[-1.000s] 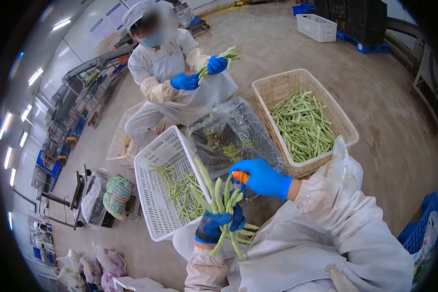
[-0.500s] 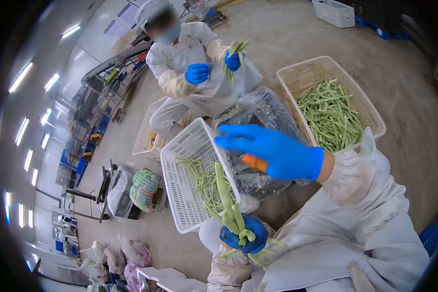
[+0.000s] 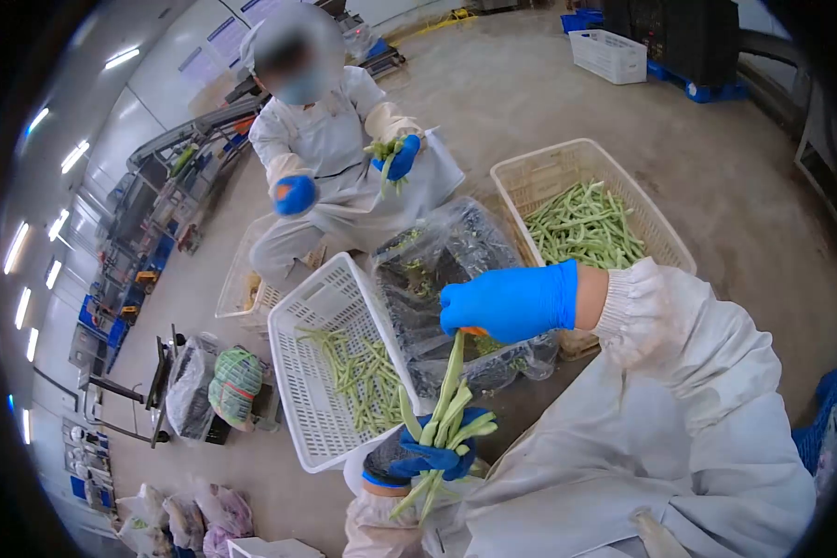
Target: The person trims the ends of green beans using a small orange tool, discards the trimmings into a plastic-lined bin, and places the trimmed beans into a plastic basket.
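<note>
My left hand [image 3: 434, 458], in a blue glove, is closed around a bunch of green beans [image 3: 448, 414], whose ends stick out above and below the fist. Above it, my blue-gloved right hand [image 3: 511, 302] is closed at the upper tip of the longest bean. A bit of a small orange tool [image 3: 474, 331] shows under its fingers; the rest is hidden in the grip. Behind my hands lies a dark crate lined with clear plastic [image 3: 409, 307], with green scraps in it. Left of it stands a white basket [image 3: 293, 400] with some loose beans.
At the right a cream crate [image 3: 660, 228] holds a large heap of beans [image 3: 586, 223]. Across from me sits a co-worker [image 3: 330, 158] in white with blue gloves, holding beans. A wrapped green bundle [image 3: 235, 381] and plastic bags [image 3: 219, 507] are at the left.
My right hand, held with fingers stretched out, has come down and closed at the tip of a bean. The left hand's bunch is more upright. The co-worker's hands moved, and the view shifted.
</note>
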### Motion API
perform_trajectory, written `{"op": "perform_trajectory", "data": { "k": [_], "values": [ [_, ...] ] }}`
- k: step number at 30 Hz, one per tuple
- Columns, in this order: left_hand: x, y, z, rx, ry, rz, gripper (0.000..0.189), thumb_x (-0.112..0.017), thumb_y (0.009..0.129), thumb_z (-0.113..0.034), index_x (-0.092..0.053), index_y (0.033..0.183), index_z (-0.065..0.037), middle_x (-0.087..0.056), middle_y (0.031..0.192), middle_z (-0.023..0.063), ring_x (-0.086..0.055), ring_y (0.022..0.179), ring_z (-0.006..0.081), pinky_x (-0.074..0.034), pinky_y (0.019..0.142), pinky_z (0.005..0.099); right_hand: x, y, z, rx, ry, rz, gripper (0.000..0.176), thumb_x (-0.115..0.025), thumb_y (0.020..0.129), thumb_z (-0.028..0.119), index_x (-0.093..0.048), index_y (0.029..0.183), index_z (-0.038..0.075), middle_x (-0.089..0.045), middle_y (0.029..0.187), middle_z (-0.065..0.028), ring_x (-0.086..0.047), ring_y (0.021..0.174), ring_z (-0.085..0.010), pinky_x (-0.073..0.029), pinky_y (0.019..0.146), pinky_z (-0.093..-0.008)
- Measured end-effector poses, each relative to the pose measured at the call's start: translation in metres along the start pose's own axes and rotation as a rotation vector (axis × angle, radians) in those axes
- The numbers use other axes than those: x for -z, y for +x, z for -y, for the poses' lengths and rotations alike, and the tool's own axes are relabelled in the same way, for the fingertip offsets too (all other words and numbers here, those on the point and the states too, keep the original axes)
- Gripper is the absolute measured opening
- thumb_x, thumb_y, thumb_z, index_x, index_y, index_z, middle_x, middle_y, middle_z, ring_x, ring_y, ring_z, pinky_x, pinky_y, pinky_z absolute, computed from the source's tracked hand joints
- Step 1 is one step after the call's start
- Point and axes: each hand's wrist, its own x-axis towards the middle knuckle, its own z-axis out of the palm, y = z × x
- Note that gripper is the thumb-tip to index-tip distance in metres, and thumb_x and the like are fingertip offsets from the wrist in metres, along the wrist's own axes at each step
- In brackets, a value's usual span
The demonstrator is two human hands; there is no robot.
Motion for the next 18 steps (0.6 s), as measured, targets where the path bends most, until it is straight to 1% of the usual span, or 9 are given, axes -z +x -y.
{"op": "perform_trajectory", "data": {
  "k": [3,5,8,10,11,13,14,16,18],
  "values": [
    [0.002,0.003,-0.011,0.121,0.27,-0.192,0.066,-0.068,0.077,-0.01,-0.038,0.135,-0.002,-0.057,0.083,0.0081,-0.052,0.068,0.0155,-0.043,0.062,0.0286,-0.007,-0.015,-0.012,-0.047,0.004,0.066,0.017,-0.058,0.076,0.004,-0.054,0.092,0.005,-0.052,0.088,-0.0164,-0.056,0.076,-0.0379,-0.046,0.064,-0.044],
    [-0.002,0.003,-0.018,0.118,0.344,-0.251,0.045,-0.068,0.081,-0.014,-0.052,0.121,0.001,-0.061,0.084,0.0059,-0.055,0.068,0.0118,-0.046,0.063,0.0263,-0.015,-0.024,-0.016,-0.05,-0.011,0.121,0.02,-0.057,0.077,0.003,-0.053,0.097,0.006,-0.051,0.091,-0.0154,-0.056,0.078,-0.0378,-0.046,0.063,-0.0438],
    [0.011,0.005,-0.01,0.126,0.433,-0.285,0.042,-0.069,0.08,-0.015,-0.055,0.116,0.0,-0.061,0.082,0.0055,-0.056,0.068,0.0123,-0.046,0.062,0.0269,-0.043,-0.037,-0.014,-0.166,-0.119,-0.016,0.019,-0.057,0.077,0.005,-0.055,0.096,0.008,-0.052,0.087,-0.0144,-0.056,0.076,-0.0373,-0.046,0.063,-0.044],
    [0.01,0.011,-0.007,0.122,0.453,-0.302,0.042,-0.07,0.078,-0.015,-0.057,0.114,0.0,-0.061,0.081,0.0055,-0.057,0.069,0.013,-0.046,0.061,0.0274,-0.064,-0.042,-0.016,-0.341,0.156,-0.342,0.015,-0.057,0.08,0.007,-0.056,0.095,0.008,-0.055,0.085,-0.0143,-0.057,0.077,-0.037,-0.046,0.064,-0.0436],
    [0.005,0.016,-0.006,0.101,0.454,-0.326,0.037,-0.07,0.078,-0.016,-0.058,0.11,0.0,-0.062,0.08,0.0052,-0.057,0.068,0.0129,-0.046,0.061,0.0272,-0.073,-0.04,-0.017,-0.343,0.154,-0.339,0.015,-0.057,0.08,0.007,-0.056,0.095,0.008,-0.055,0.085,-0.0143,-0.057,0.077,-0.037,-0.046,0.064,-0.0436],
    [-0.008,0.029,-0.011,0.089,0.543,-0.374,0.031,-0.07,0.079,-0.016,-0.061,0.103,0.001,-0.062,0.078,0.0045,-0.057,0.067,0.0121,-0.046,0.061,0.0267,-0.09,-0.036,-0.026,-0.479,0.12,-0.606,0.02,-0.055,0.077,0.005,-0.058,0.096,0.007,-0.059,0.088,-0.0159,-0.06,0.078,-0.0356,-0.047,0.065,-0.0444],
    [-0.008,0.031,-0.007,0.088,0.538,-0.377,0.031,-0.07,0.079,-0.016,-0.061,0.103,0.001,-0.062,0.078,0.0045,-0.057,0.067,0.0121,-0.046,0.061,0.0267,-0.1,-0.038,-0.039,-0.476,0.122,-0.6,0.02,-0.055,0.077,0.005,-0.058,0.096,0.007,-0.059,0.088,-0.0159,-0.06,0.078,-0.0356,-0.047,0.065,-0.0444],
    [-0.003,0.031,-0.001,0.032,0.42,-0.366,0.034,-0.07,0.078,-0.015,-0.06,0.106,0.001,-0.062,0.08,0.0055,-0.057,0.068,0.0123,-0.047,0.062,0.0271,-0.114,-0.044,-0.07,-0.552,-0.319,-0.563,0.017,-0.055,0.078,0.005,-0.058,0.095,0.008,-0.06,0.091,-0.0164,-0.06,0.079,-0.0371,-0.047,0.066,-0.0451],
    [-0.005,0.021,-0.004,0.05,0.392,-0.345,0.038,-0.07,0.078,-0.014,-0.058,0.111,0.001,-0.061,0.082,0.0065,-0.058,0.07,0.0126,-0.048,0.064,0.0263,-0.104,-0.072,-0.096,-0.647,-0.203,-0.676,0.022,-0.056,0.078,0.005,-0.058,0.1,0.008,-0.06,0.094,-0.0172,-0.059,0.082,-0.0373,-0.048,0.069,-0.0443]
  ]
}}
